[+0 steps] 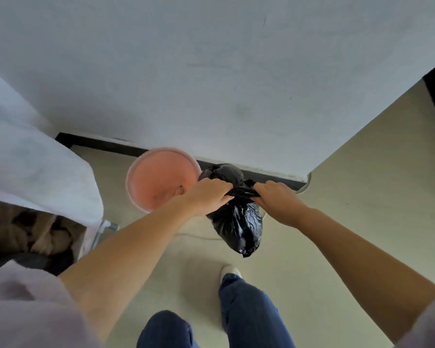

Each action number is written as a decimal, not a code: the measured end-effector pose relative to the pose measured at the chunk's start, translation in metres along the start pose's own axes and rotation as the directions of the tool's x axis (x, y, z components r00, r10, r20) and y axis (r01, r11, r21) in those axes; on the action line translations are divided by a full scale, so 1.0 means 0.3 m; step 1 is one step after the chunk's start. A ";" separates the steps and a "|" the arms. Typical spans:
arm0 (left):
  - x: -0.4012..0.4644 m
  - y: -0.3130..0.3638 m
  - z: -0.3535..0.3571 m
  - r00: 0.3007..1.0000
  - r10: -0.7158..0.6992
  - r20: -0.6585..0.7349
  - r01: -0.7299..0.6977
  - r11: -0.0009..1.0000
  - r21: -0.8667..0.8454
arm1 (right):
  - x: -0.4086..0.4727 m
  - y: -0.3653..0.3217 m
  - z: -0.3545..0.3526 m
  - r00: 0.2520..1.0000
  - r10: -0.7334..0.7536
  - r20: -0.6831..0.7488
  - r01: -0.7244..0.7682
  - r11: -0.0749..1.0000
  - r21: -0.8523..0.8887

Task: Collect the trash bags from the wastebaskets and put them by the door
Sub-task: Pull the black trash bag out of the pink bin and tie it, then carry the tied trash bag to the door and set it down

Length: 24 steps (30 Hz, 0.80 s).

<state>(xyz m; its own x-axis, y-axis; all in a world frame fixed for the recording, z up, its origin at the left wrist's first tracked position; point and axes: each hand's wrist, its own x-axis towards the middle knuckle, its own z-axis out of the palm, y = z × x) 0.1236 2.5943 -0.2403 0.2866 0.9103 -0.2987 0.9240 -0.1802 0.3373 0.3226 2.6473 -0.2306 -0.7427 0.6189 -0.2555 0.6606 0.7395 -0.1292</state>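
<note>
The left hand (209, 195) and the right hand (278, 200) both have their fingers curled tight round the twisted neck of a black bag (239, 226), one on each side, with a short band of stretched plastic running between them. The bag hangs below the hands, clear of the floor (362, 197), its shiny, crumpled body sagging toward the person's feet, while a bunched part of its top stands up behind the hands against the dark baseboard (98, 143). Just left of the bag, touching or nearly touching it, stands a round pink wastebasket (161, 179), upright against the wall (211, 71); its inside shows bare pink sides and a few small brownish scraps at the bottom. Both forearms are bare, with pale sleeves pushed up near the lower edge. A white cloth (35, 159) drapes over something at the left, with beige fabric heaped beneath it. Below, blue trouser legs and one white shoe (230, 272) stand on the pale floor.
</note>
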 end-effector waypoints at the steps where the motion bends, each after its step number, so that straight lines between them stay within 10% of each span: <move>1: -0.038 0.030 -0.065 1.000 -0.001 0.022 0.001 1.000 0.008 | -0.024 -0.019 -0.068 1.000 -0.026 0.004 0.026 0.999 -0.032; 12: -0.605 0.319 -0.695 0.975 -0.173 -0.140 0.155 0.979 -0.132 | -0.332 -0.367 -0.794 0.989 -0.110 -0.100 0.103 0.992 -0.070; 24: -1.208 0.511 -0.696 0.780 -0.575 -0.247 0.512 0.813 -0.277 | -0.471 -0.760 -0.955 0.847 -0.530 -0.048 0.519 0.842 -0.145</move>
<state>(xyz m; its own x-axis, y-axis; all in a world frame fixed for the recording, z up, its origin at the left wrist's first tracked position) 0.1085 2.3147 0.1059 -0.3705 0.9056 -0.2065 0.8279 0.4227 0.3687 0.2456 2.4670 0.1096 -0.9842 0.1449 -0.1021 0.1553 0.9825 -0.1024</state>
